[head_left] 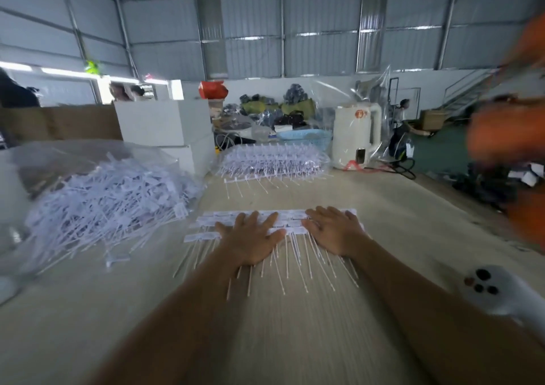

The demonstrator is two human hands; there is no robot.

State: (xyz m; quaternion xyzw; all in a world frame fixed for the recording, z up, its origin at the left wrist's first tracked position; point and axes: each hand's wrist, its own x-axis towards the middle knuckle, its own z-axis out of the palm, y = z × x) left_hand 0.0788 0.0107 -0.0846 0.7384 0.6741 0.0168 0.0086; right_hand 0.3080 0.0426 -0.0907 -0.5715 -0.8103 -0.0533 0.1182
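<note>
I press my left hand (250, 237) and right hand (331, 230), fingers flat and holding nothing, onto the row of white ties (290, 231) to keep them aligned on the table (295, 325).

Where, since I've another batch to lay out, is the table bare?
Bare table lies right of the right hand, up to the kettle, and at the near edge before the heap. Crowded: the heap at left, the stack beyond the rows.

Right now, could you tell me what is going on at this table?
A person presses rows of white tag ties flat on the table, with the left hand and right hand side by side, fingers straight. A loose heap of ties lies to the left; a tidy stack lies farther back.
</note>
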